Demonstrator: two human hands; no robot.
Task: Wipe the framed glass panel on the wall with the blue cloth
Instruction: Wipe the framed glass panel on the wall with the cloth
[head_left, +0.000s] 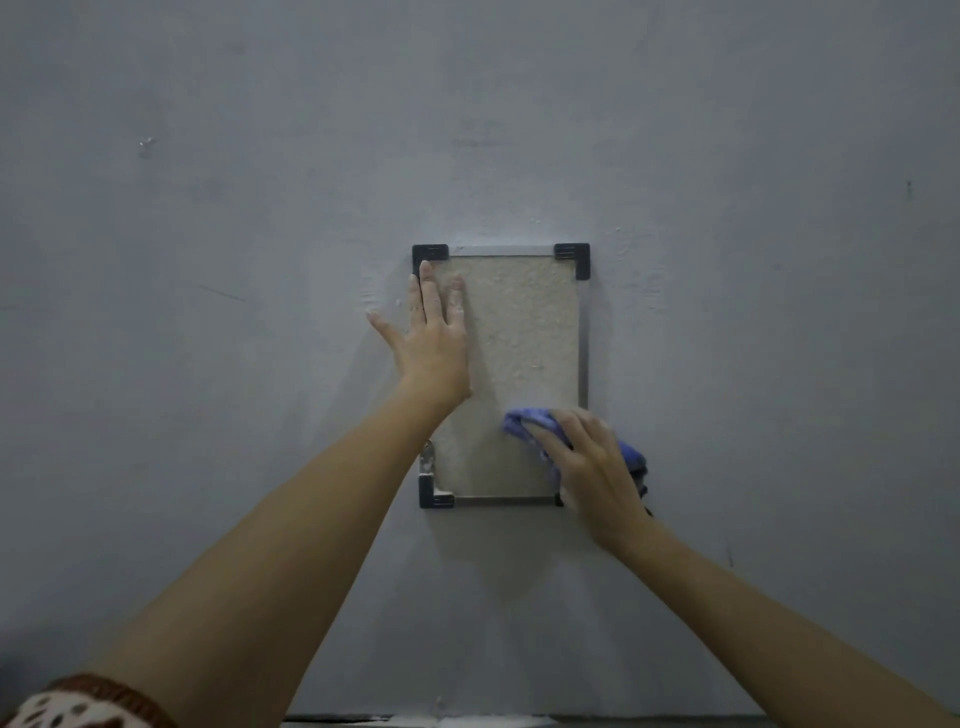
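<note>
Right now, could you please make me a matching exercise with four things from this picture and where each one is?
Things:
1. left hand
2. right hand
3. blue cloth
4. patterned sleeve

Places or states:
A. bunched under the fingers on the lower right of the glass panel
B. bottom left corner of the picture
C. flat and open on the upper left of the panel
D. pressing the cloth near the panel's lower right corner

Pairs: 1-C, 2-D, 3-A, 4-B
</note>
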